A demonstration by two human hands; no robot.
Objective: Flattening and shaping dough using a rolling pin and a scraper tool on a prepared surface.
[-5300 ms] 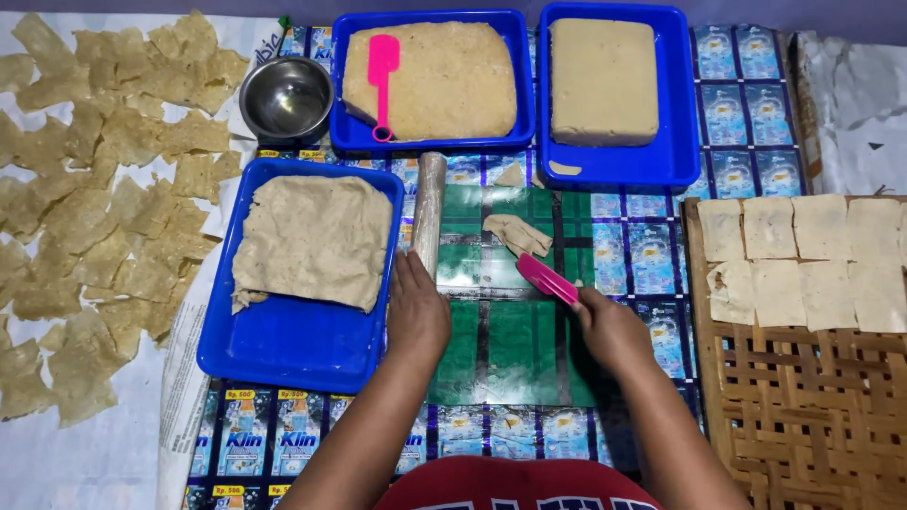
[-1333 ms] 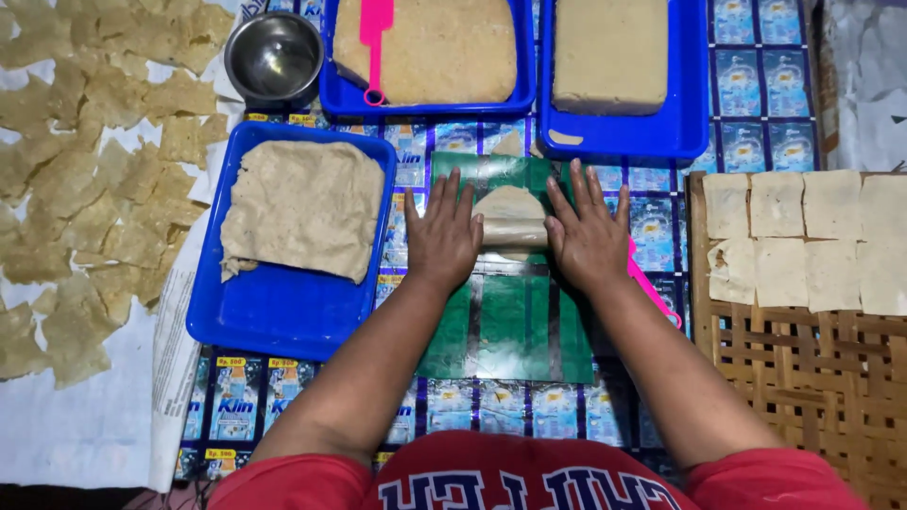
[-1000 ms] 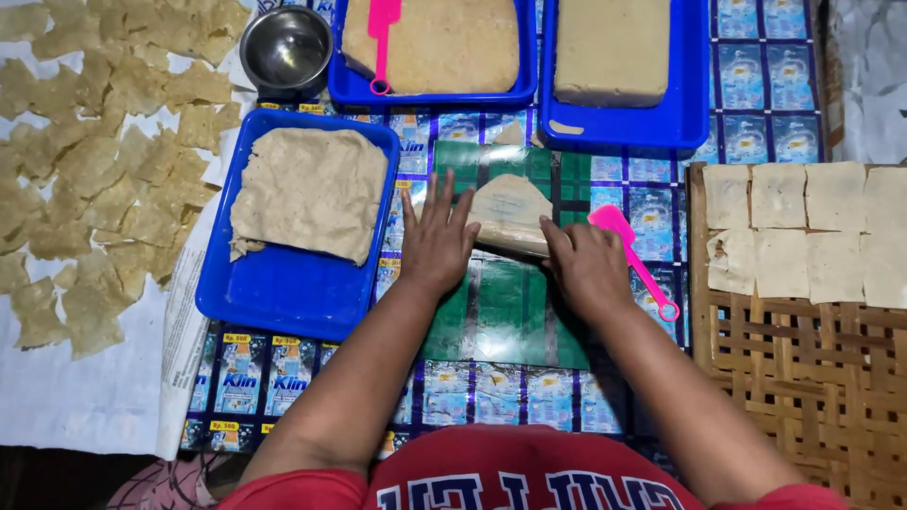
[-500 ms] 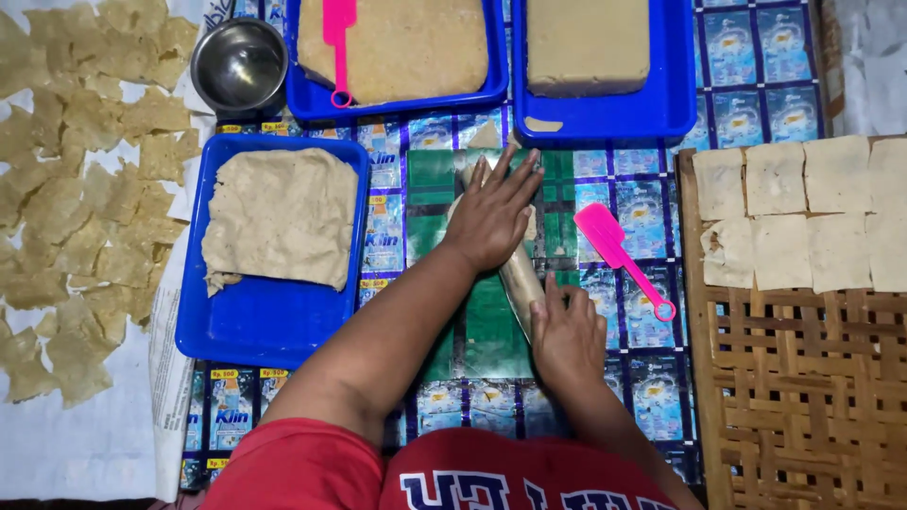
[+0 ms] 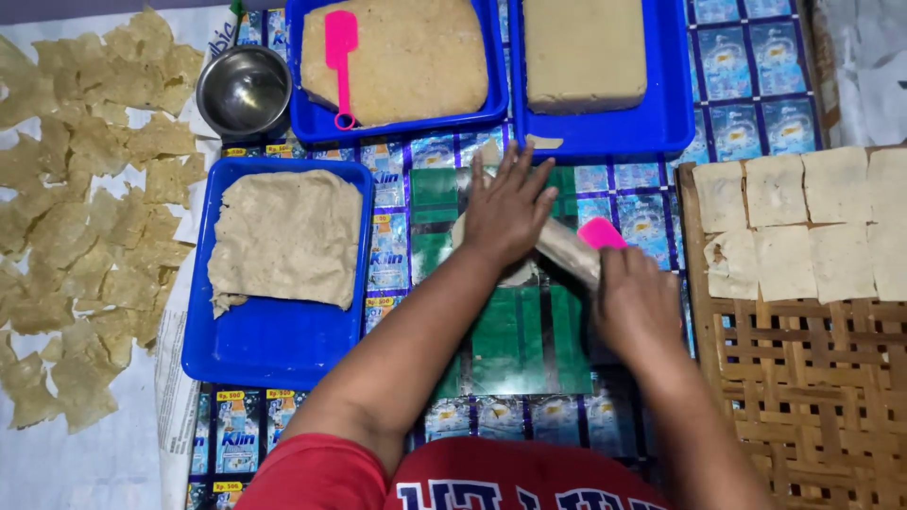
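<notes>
Both hands press flat, palms down, on a pale rolling pin [image 5: 567,247] that lies slantwise across a green plastic sheet [image 5: 515,331] on the table. The left hand [image 5: 507,206] rests with fingers spread over the far end of the pin, where a thin bit of tan dough [image 5: 518,274] shows just under its wrist. The right hand [image 5: 638,307] lies open on the near end of the pin, gripping nothing. A pink spatula [image 5: 601,232] peeks out just beyond the right hand's fingertips, touching or nearly touching them.

Left of the left hand sits a blue tray [image 5: 274,335] carrying a flat sheet of dough [image 5: 286,236]. Beyond the hands stand two more blue trays: one [image 5: 312,113] bears a thick slab of dough with a second pink spatula [image 5: 340,57] lying on it, the other [image 5: 675,113] a smooth rectangular block [image 5: 584,52]. A small steel bowl [image 5: 244,92] stands beyond and left. Right of the right hand, a woven bamboo rack [image 5: 812,397] holds cut squares of dough [image 5: 803,227] in rows. Far to the left, many thin irregular pieces [image 5: 85,208] lie spread on white paper.
</notes>
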